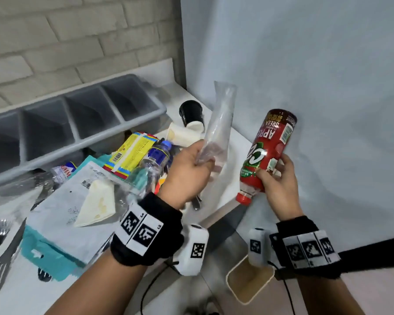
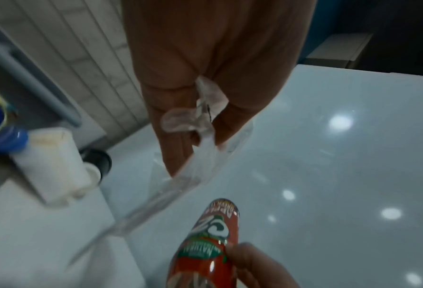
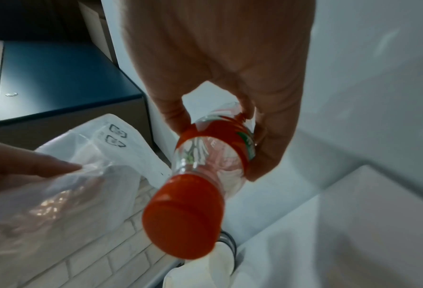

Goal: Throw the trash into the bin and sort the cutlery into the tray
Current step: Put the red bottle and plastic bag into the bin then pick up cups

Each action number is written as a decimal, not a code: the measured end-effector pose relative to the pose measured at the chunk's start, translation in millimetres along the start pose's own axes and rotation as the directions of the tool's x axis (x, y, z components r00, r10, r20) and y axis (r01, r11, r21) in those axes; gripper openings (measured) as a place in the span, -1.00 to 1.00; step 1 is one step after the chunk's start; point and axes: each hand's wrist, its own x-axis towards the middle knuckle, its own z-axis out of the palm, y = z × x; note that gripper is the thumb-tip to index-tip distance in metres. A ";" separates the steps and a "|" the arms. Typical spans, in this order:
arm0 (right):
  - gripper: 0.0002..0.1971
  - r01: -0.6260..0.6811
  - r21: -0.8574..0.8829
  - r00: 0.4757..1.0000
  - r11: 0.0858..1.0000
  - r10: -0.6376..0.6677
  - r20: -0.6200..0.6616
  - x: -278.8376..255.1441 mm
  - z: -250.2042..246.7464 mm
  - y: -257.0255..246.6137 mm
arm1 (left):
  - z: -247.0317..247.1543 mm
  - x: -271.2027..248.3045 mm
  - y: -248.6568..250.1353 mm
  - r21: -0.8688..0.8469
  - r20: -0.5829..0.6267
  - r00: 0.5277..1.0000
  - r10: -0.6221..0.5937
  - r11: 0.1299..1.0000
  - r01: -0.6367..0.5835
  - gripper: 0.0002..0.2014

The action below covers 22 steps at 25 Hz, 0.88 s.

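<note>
White counter point(image 1: 216, 201) against a pale brick wall, corner position. Left hand point(image 1: 189, 176) pinches the bottom of a clear plastic bag point(image 1: 218, 123), bag standing up above the fist. Right hand point(image 1: 280, 180) grips a red-labelled bottle point(image 1: 268, 153), red cap point(image 1: 243, 197) pointing down toward the person. Behind the left hand: blue-capped water bottle point(image 1: 155, 162), yellow packet point(image 1: 132, 151), two tipped paper cups point(image 1: 191, 123). Grey four-compartment cutlery tray point(image 1: 146, 114) along the wall. Forks point(image 1: 0, 267) lie at far left.
</note>
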 end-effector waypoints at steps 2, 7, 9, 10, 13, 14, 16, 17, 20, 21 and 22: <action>-0.29 0.005 0.021 0.999 1.000 -0.004 -0.051 -32.6 -23.5 22.0 | 20.8 -15.8 -21.4 0.045 0.126 0.992 -0.019 0.999 0.014 -0.63; -0.23 -0.132 -0.012 0.953 0.991 0.124 -0.276 -92.4 -66.7 114.9 | 68.9 -43.7 -103.4 0.240 0.356 0.931 -0.083 0.971 -0.006 -0.89; -0.15 -0.211 -0.004 0.920 0.977 0.197 -0.338 -98.9 -79.0 162.7 | 95.1 -41.2 -148.8 0.351 0.421 0.879 -0.223 0.934 0.069 -0.85; -0.14 -0.270 -0.006 0.905 0.963 0.251 -0.344 -100.3 -85.8 187.6 | 110.8 -39.1 -172.7 0.387 0.440 0.837 -0.325 0.910 0.150 -0.78; -0.30 -0.445 -0.017 0.847 0.895 0.415 -0.333 -91.4 -102.6 261.6 | 157.3 -23.6 -249.4 0.498 0.466 0.725 -0.507 0.828 0.259 -0.68; -0.32 -0.485 -0.023 0.833 0.874 0.454 -0.317 -85.3 -104.9 281.9 | 168.6 -16.8 -274.4 0.544 0.466 0.703 -0.537 0.801 0.251 -0.68; -0.33 -0.563 -0.009 0.788 0.826 0.534 -0.306 -68.0 -114.6 337.2 | 200.2 -0.6 -334.7 0.645 0.468 0.650 -0.599 0.734 0.212 -0.67; -0.34 -0.606 -0.002 0.758 0.796 0.576 -0.306 -56.9 -120.9 368.4 | 216.0 8.3 -366.8 0.692 0.460 0.621 -0.635 0.695 0.198 -0.66; -0.38 -0.720 0.027 0.652 0.694 0.689 -0.318 -31.5 -136.8 457.0 | 257.1 28.9 -461.1 0.786 0.449 0.527 -0.722 0.599 0.151 -0.67; -0.40 -0.757 0.014 0.616 0.653 0.722 -0.316 -23.7 -141.2 485.3 | 268.1 34.5 -489.5 0.805 0.443 0.506 -0.741 0.577 0.139 -0.69; -0.40 -0.787 0.002 0.585 0.616 0.748 -0.312 -18.2 -142.8 504.1 | 275.4 38.3 -513.1 0.819 0.431 0.485 -0.761 0.556 0.143 -0.73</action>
